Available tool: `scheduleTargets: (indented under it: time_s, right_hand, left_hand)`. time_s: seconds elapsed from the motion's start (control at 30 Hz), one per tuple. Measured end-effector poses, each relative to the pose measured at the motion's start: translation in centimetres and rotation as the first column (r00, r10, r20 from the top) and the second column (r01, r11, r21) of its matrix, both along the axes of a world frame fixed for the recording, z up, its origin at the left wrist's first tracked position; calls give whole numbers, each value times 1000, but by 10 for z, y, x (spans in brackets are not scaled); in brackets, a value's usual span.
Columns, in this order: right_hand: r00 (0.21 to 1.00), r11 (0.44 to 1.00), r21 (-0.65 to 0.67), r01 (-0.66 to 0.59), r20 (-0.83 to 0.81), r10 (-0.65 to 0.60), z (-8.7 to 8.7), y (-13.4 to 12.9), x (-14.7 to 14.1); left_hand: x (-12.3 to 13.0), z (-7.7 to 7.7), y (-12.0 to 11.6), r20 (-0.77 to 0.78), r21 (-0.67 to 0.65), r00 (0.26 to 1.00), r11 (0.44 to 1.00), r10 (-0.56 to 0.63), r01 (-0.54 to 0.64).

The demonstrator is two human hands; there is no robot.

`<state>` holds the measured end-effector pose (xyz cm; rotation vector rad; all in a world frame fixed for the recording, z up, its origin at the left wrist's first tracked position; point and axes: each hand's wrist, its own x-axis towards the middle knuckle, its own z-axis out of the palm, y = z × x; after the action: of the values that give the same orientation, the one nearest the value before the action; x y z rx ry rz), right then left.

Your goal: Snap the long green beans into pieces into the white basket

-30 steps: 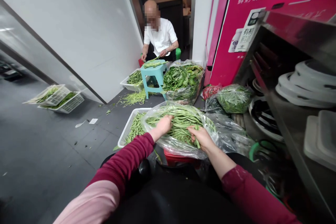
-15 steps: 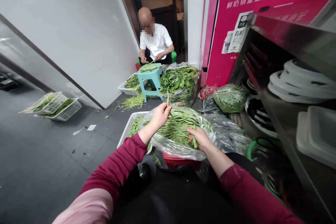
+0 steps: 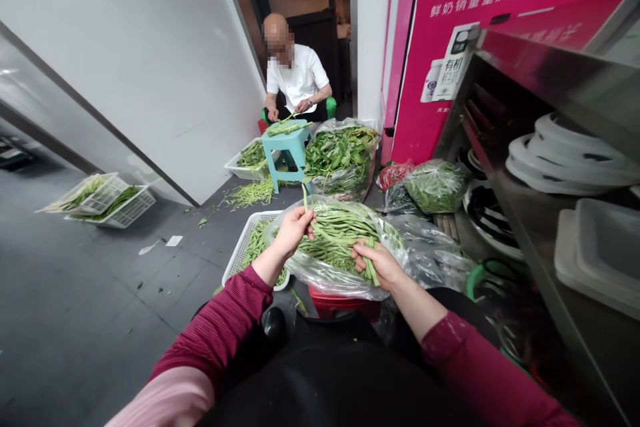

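Long green beans fill a clear plastic bag in front of me, on top of something red. My left hand, over the bag's left side, is closed on a green bean whose end sticks up past the fingers. Over the bag's right side, my right hand is wrapped round a few green beans that poke out below the fist. To the left of the bag stands a white basket holding short pieces of bean, partly hidden by my left forearm.
Across from me a person sits behind a blue stool, handling greens. A large bag of leafy greens stands beside the stool. Metal shelving with white dishes rises close on my right. White baskets lie on the floor at left.
My left hand has shifted left and slightly down with the bean, away from the right hand. The right hand stays nearly in place, still round its beans.
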<state>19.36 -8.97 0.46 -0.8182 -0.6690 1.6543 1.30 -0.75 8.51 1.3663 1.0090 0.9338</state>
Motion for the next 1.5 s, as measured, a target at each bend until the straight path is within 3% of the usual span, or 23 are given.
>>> scheduleTargets:
  time_s: [0.2, 0.3, 0.37, 0.43, 0.5, 0.53, 0.57, 0.6, 0.67, 0.73, 0.8, 0.93, 1.0, 1.13, 1.2, 1.3, 1.37, 1.43, 1.5]
  right_hand:
    - [996, 999, 13, 30, 81, -31, -1, 0, -2]
    - [953, 998, 57, 1, 302, -18, -4, 0, -2]
    - [834, 997, 80, 4, 550, -47, -7, 3, -2]
    - [615, 992, 117, 41, 780, -117, -11, 7, -2]
    - [399, 981, 180, 70, 896, -193, -17, 11, -1]
    - [339, 977, 197, 78, 916, -212, -19, 12, -1]
    - [332, 979, 188, 84, 921, -205, -22, 13, 0]
    - [383, 985, 146, 90, 908, -170, -24, 13, -1]
    - [620, 997, -20, 73, 784, -30, -24, 11, -2]
    - [860, 984, -179, -8, 501, 98, -21, 8, -4]
    - [961, 964, -227, -139, 204, 186, -15, 4, -7]
    - [907, 895, -148, -420, -83, 412, -2, -3, -10]
    - [904, 894, -143, -425, -118, 411, -1, -4, -11]
    - [979, 956, -247, -156, -168, 116, -9, 3, -10]
    - [986, 943, -332, -5, -159, -51, -16, 10, -7]
    - [969, 882, -426, 200, -49, -243, -23, 17, -3]
    - [986, 893, -428, 138, -30, -167, -23, 17, -2]
    - [992, 921, -374, -111, -101, 79, -18, 12, -3]
    - [937, 895, -287, -342, -179, 301, -12, 5, -4]
  left_hand:
    - [-9, -7, 4, -28, -14, 1000, 1000, -2, 2]
    - [-10, -7, 2, -33, -21, 999, 1000, 2, -3]
    - [-8, -4, -4, -84, 3, 996, 1000, -14, 14]
    - [-4, 2, -13, -175, 65, 984, 997, -28, 40]
    - [-1, 10, -20, -233, 150, 972, 988, 8, 28]
    - [0, 14, -22, -232, 184, 972, 983, 34, 10]
    - [0, 18, -22, -209, 198, 976, 980, 52, -10]
    - [0, 20, -22, -171, 187, 984, 982, 52, -19]
    - [0, 19, -19, -70, 103, 998, 995, -4, 12]
    - [2, 11, -19, 30, -11, 997, 997, -77, 78]
    - [8, -3, -22, 88, -102, 989, 987, -117, 126]
    - [21, -30, -29, 81, -177, 987, 973, -138, 151]
    - [22, -36, -28, 59, -167, 990, 976, -132, 140]
    - [17, -28, -29, -5, -48, 1000, 999, 8, -8]
    - [17, -17, -39, -71, 69, 997, 997, 40, -35]
    - [22, -1, -59, -125, 224, 992, 974, 6, 22]
    - [28, 1, -67, -125, 189, 990, 978, -62, 85]
    - [32, -5, -67, -97, 49, 986, 989, -137, 142]
    - [34, -17, -61, -45, -71, 984, 983, -173, 170]
